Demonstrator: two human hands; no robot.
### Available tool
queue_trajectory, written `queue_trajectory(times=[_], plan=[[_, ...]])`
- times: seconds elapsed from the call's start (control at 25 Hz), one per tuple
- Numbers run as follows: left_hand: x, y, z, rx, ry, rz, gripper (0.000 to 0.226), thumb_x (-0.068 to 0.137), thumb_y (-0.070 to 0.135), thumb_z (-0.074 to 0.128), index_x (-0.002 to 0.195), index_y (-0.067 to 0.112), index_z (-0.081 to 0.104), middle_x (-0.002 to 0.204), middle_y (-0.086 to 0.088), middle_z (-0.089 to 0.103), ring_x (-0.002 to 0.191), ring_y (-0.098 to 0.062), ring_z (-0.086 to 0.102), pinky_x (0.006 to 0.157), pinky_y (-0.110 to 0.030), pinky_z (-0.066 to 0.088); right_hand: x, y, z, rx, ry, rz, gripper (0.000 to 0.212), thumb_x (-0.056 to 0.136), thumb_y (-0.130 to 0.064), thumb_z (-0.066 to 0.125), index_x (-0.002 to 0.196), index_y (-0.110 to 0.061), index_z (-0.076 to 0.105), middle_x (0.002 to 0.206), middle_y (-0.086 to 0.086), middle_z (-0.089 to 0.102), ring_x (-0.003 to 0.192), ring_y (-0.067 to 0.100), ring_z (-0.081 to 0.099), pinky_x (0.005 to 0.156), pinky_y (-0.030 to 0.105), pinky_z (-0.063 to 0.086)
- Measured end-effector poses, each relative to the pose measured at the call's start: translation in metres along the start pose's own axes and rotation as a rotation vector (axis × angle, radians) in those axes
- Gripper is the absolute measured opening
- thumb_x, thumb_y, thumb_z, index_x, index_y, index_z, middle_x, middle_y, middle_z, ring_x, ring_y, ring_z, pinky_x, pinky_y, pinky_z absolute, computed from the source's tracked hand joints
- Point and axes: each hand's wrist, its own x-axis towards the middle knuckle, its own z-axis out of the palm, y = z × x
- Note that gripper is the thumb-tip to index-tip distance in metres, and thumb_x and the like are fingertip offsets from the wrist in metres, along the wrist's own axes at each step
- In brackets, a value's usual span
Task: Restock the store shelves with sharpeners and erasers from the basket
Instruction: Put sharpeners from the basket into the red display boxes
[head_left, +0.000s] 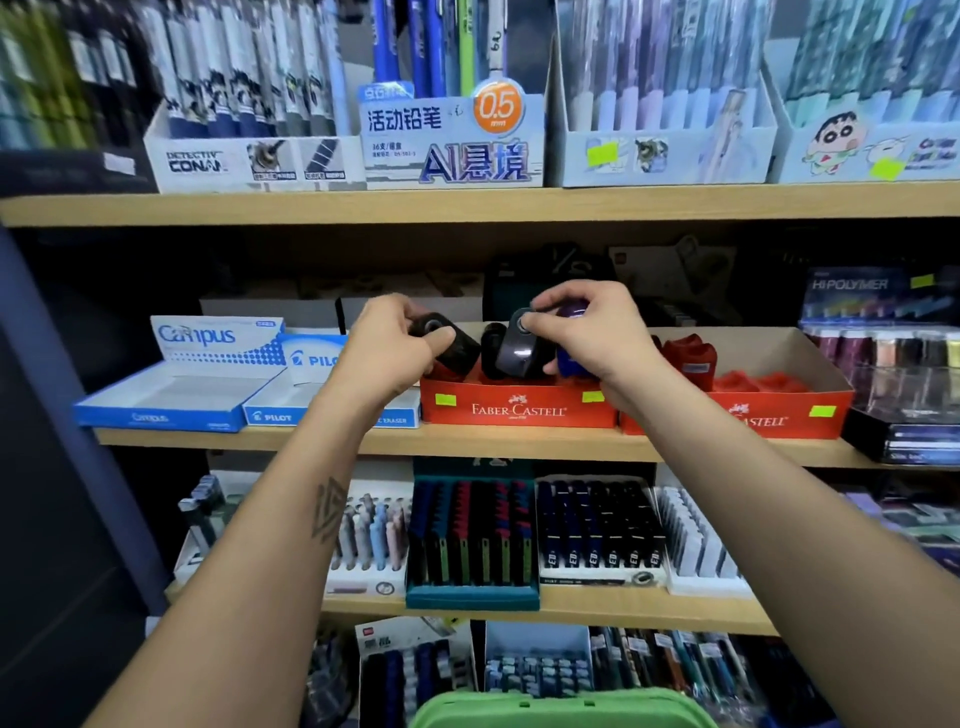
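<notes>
My left hand (390, 347) grips a black sharpener (451, 343) over the left end of a red Faber-Castell tray (514, 410) on the middle shelf. My right hand (587, 327) holds a purple-blue sharpener (570, 312) in the palm while its fingertips pinch the top of a grey sharpener (517, 351) standing in the same tray. Another black sharpener (491, 345) stands between the two. A second red tray (810, 410) to the right carries red sharpeners (693, 358). The green basket (561, 709) shows at the bottom edge.
Blue Campus (171, 400) and Pilot (280, 405) eraser boxes sit left of the red trays. Pen and pencil displays fill the shelf above (452, 140) and the shelves below (472, 540). Lead refill boxes (883, 332) stand at the right.
</notes>
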Motion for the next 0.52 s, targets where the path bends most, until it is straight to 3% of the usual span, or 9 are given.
queue_trajectory(times=[0.12,0.32,0.52], plan=[[0.002,-0.003,-0.001,0.012,0.005,0.003,0.022,0.094,0.021,0.067,0.114,0.013,0.062,0.097,-0.006,0.071,0.068,-0.012,0.062,0.055,-0.023,0.044,0.007,0.003,0.003,-0.016,-0.007,0.049,0.019,0.081,-0.016,0.082,0.098,-0.014,0.073,0.1,0.007,0.069,0.088,0.022,0.069,0.055,0.027,0.057],[0.008,-0.009,0.003,0.033,-0.003,0.001,0.028,0.094,0.022,0.067,0.121,0.015,0.062,0.108,-0.007,0.07,0.082,-0.019,0.066,0.054,-0.021,0.045,0.014,0.007,0.016,-0.104,-0.025,-0.01,0.018,0.081,-0.017,0.082,0.095,-0.019,0.072,0.093,0.004,0.072,0.087,0.019,0.071,0.056,0.032,0.06],[0.007,-0.013,0.01,0.045,-0.013,-0.015,0.03,0.091,0.019,0.072,0.114,0.013,0.054,0.091,-0.009,0.071,0.065,-0.015,0.069,0.061,-0.033,0.057,0.018,0.013,0.028,-0.282,-0.018,-0.05,0.019,0.08,-0.024,0.083,0.087,-0.036,0.071,0.092,-0.006,0.069,0.088,0.019,0.07,0.063,0.039,0.062]])
